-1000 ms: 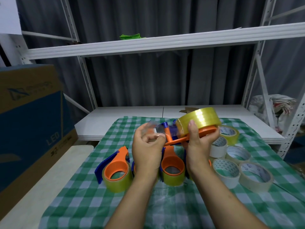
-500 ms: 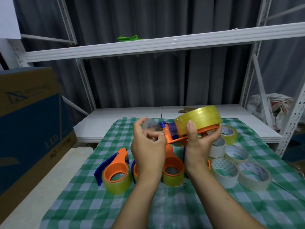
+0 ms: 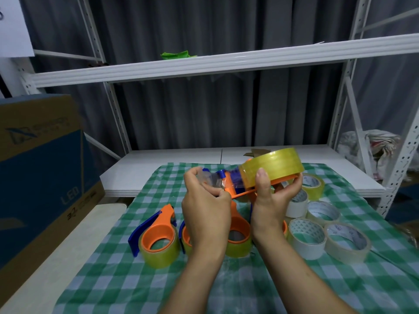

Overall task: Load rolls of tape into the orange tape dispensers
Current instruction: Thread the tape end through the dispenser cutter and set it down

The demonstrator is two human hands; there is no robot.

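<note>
Tape in a yellowish clear roll (image 3: 274,164) sits on an orange dispenser (image 3: 284,179) held in the air, tilted, its roll end raised to the right. The right grip (image 3: 269,205), a bare hand, holds this dispenser from below: the fingers curl under the orange frame and the thumb (image 3: 261,177) presses on the side of the roll. The left grip (image 3: 206,207), just left of the dispenser, pinches the clear tape end (image 3: 213,180) between thumb and forefinger. The slightly crumpled strip runs from the roll past the dispenser's blue and orange nose to that pinch.

Below the dispenser a green checked cloth (image 3: 136,279) covers part of a white desk (image 3: 158,168). Below and left of the dispenser, at least three loaded dispensers lie on the cloth, each orange with a yellowish roll. The left loaded dispenser (image 3: 158,236) is in full view with a blue part. The middle loaded dispenser (image 3: 186,236) is mostly hidden behind the left wrist. The right loaded dispenser (image 3: 238,232) shows between the wrists.

Below and right of the dispenser five spare rolls lie flat and close together: a yellow spare roll (image 3: 314,184) farthest back, two pale spare rolls (image 3: 297,203) (image 3: 323,213), then a white spare roll (image 3: 306,239) and a beige spare roll (image 3: 347,242).

Far left of the dispenser stands a brown and blue cardboard box (image 3: 40,166). Above the dispenser runs a white shelf (image 3: 226,62) with a green scrap (image 3: 176,55) on it.
</note>
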